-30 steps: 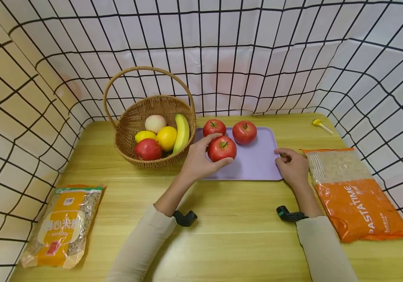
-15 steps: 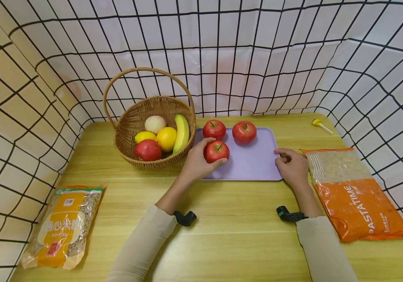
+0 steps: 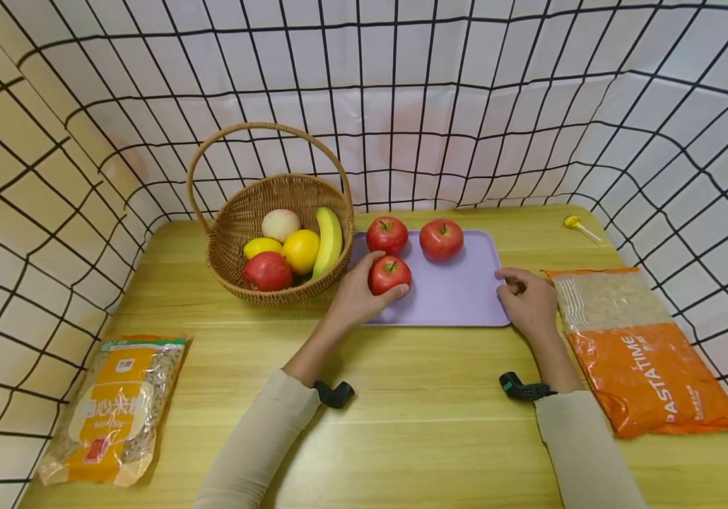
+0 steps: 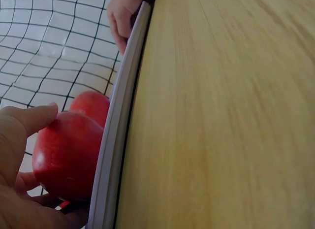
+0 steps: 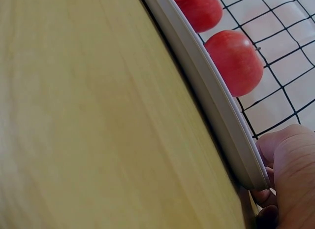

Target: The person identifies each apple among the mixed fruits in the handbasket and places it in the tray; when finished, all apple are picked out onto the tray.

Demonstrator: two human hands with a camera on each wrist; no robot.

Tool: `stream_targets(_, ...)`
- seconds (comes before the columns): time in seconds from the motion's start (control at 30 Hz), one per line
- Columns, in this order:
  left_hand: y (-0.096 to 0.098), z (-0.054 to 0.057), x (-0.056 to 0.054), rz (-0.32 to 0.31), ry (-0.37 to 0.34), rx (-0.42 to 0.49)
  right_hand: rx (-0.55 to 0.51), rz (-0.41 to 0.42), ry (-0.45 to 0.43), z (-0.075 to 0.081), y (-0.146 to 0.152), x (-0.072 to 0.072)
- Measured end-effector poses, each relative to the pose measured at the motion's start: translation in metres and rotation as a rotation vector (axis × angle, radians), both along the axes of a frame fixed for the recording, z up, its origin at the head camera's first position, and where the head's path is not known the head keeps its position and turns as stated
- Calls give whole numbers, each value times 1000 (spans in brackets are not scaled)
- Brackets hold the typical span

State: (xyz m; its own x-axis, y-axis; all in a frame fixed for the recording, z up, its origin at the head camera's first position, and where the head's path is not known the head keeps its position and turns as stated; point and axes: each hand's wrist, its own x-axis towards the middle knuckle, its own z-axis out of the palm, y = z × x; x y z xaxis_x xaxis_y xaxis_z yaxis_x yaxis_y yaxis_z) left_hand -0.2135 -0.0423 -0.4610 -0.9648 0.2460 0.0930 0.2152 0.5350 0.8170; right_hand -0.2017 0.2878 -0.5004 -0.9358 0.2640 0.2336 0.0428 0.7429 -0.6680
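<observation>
On the purple tray [image 3: 456, 300], near its left end, sits a red apple [image 3: 391, 274]. My left hand [image 3: 356, 295] holds it from the left, thumb on the near side and fingers behind; the left wrist view shows the apple [image 4: 68, 155] down at the tray. Two more red apples stand along the tray's back, one at the left [image 3: 386, 235] and one near the middle [image 3: 442, 240]. At the right rim, my right hand [image 3: 531, 302] grips the tray's edge; in the right wrist view some of its fingers curl below the rim, partly hidden.
A wicker basket [image 3: 227, 272] with a tall handle holds a banana [image 3: 329, 240], a pomegranate-like red fruit [image 3: 268, 271] and other fruit, left of the tray. An orange pasta bag [image 3: 653, 378] lies right, a grain bag [image 3: 112, 410] left, a lollipop [image 3: 572, 222] back right.
My left hand has moved the apple slightly left and lowered it onto the tray, still holding it. The right hand stays at the tray's edge.
</observation>
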Motion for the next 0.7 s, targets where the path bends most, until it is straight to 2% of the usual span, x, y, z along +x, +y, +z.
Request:
stream_targets(0.2, -4, 6, 5, -35, -1, -32, -8, 6, -8, 1, 0, 1)
stream_targets(0.33, -9, 13, 13, -74, 13, -95, -3, 7, -17, -1, 1, 1)
stream_targets(0.5, -15, 31, 28, -104, 56, -159, -2, 8, -23, -2, 2, 0)
stream_targets(0.7, -27, 57, 42, -108, 140, -171, 2, 16, -13, -2, 2, 0)
